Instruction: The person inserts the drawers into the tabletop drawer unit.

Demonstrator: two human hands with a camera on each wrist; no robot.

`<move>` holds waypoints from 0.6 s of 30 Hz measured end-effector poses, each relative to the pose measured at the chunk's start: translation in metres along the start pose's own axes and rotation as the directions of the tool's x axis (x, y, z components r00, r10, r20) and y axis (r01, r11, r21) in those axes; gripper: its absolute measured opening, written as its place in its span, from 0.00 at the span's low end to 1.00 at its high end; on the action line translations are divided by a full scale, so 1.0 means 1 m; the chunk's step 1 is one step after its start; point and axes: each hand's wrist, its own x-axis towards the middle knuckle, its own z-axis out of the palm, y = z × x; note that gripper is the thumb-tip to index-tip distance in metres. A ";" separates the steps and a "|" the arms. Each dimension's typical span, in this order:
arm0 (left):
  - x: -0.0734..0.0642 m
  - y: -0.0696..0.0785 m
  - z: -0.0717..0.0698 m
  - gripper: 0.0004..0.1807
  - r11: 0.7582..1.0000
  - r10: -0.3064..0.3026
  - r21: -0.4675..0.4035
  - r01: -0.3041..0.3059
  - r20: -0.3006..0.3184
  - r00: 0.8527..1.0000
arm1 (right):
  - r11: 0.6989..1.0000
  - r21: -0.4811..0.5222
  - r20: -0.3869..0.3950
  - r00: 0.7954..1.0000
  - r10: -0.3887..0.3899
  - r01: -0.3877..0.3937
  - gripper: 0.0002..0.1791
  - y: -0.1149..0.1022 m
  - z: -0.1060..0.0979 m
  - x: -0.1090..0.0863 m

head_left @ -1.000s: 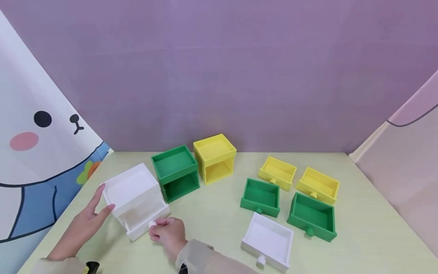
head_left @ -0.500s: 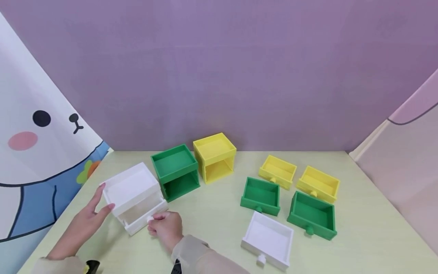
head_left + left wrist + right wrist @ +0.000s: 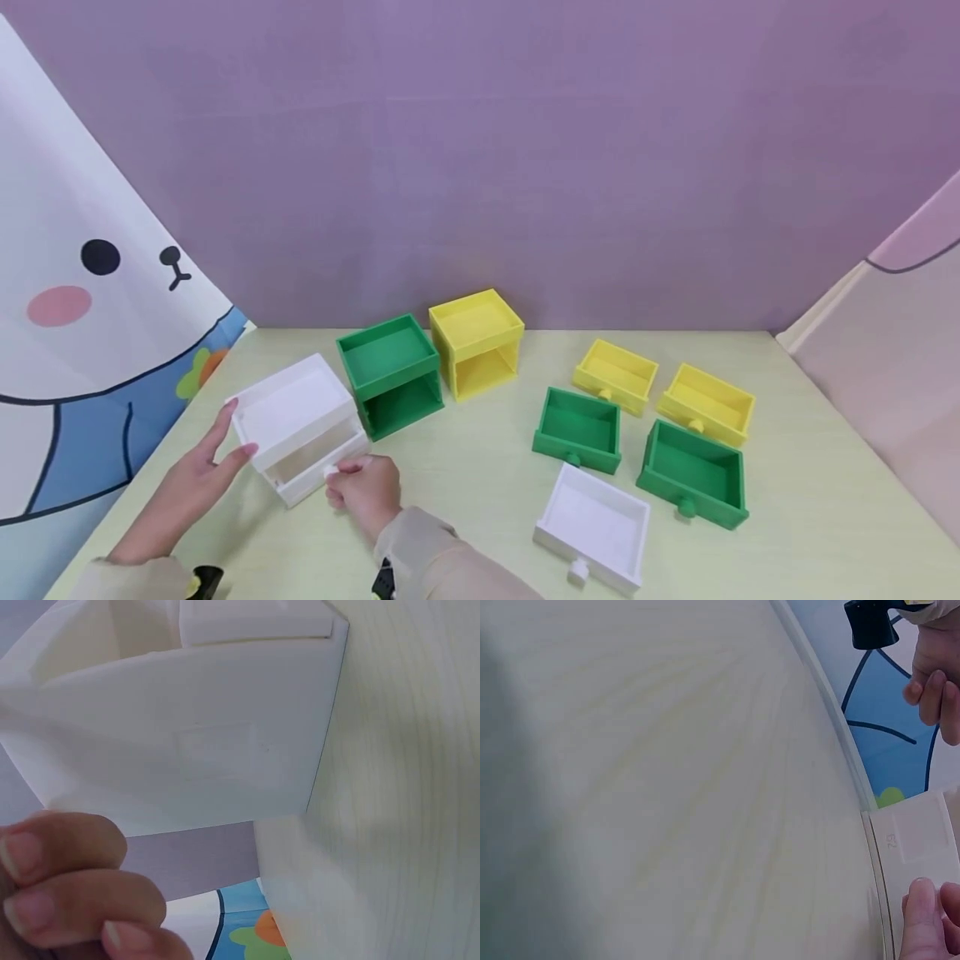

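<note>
On the left of the table stands a white cabinet [image 3: 292, 404] with a tray-like top. My left hand [image 3: 183, 500] grips its left side, thumb at the front corner and forefinger further back; the other fingers [image 3: 94, 900] curl beside its wall in the left wrist view. A white drawer [image 3: 303, 483] sits in the lower opening, most of it inside. My right hand [image 3: 371, 492] pinches its knob [image 3: 330, 472] between thumb and forefinger. Above this drawer the upper opening shows a gap. Only fingertips of my right hand appear in the right wrist view, against the white drawer front.
Behind stand a green cabinet [image 3: 390, 358] and a yellow cabinet [image 3: 477, 325], both with open fronts. To the right lie a second white drawer [image 3: 596, 521], two green drawers [image 3: 577, 425] and two yellow drawers [image 3: 618, 371]. Curtains border the table [image 3: 825, 500].
My right hand has pushed the white drawer further into the white cabinet, so its front sits closer to the opening. My left hand has kept its grip on the cabinet.
</note>
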 end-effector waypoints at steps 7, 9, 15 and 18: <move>0.002 -0.001 0.000 0.46 0.999 -0.035 0.035 0.034 0.038 0.999 | 0.999 -0.045 0.013 0.999 0.032 -0.031 0.06 0.000 -0.006 -0.003; 0.002 0.000 0.001 0.47 0.997 -0.062 0.048 0.059 0.061 0.996 | 0.998 -0.046 0.031 0.998 0.049 -0.047 0.04 -0.001 -0.010 -0.007; 0.002 0.002 -0.002 0.46 0.996 -0.058 0.064 0.054 0.049 0.997 | 0.995 -0.082 0.191 0.980 0.062 -0.047 0.02 -0.023 -0.039 -0.023; 0.001 0.003 -0.004 0.46 0.997 -0.051 0.065 0.048 0.041 0.998 | 0.989 -0.145 0.264 0.961 0.079 -0.041 0.04 -0.036 -0.063 -0.028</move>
